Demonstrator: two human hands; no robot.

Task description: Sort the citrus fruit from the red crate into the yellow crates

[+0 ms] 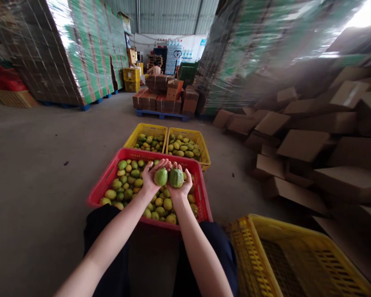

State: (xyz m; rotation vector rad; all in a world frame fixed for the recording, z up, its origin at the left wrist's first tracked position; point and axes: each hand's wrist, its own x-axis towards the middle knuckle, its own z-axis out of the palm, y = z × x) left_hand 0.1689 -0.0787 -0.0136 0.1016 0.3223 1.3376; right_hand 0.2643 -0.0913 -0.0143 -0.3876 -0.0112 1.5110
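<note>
A green fruit (160, 177) sits at the centre of the frame, resting on the palm of the left hand (149, 176), whose fingers curl loosely upward around it. Just beside it, to the right, a darker, rougher fruit (176, 178) rests in the right hand (182, 189), also turned palm up and cupped, with the thumb raised along the fruit's right side. The two hands are close together, and both fruits are above a red crate (206, 202).

Many green and yellowish fruits (132, 182) fill the bottom of the red crate in a loose layer. The forearms reach in from the lower edge of the frame, between and over dark trousers (218, 247).

Just beyond the red crate, a left yellow crate (151, 126) and a right yellow crate (206, 153) stand side by side, each with similar fruit inside. At the lower right is a larger yellow crate (245, 255), cut off by the frame.

A blurred heap of cartons (303, 144) covers the right side. In the upper middle, bundled boxes (168, 103) lie on a blue pallet (161, 115), with a person (155, 69) farther back. Wrapped stacks rise at the upper left (91, 53) and upper right (235, 57).
</note>
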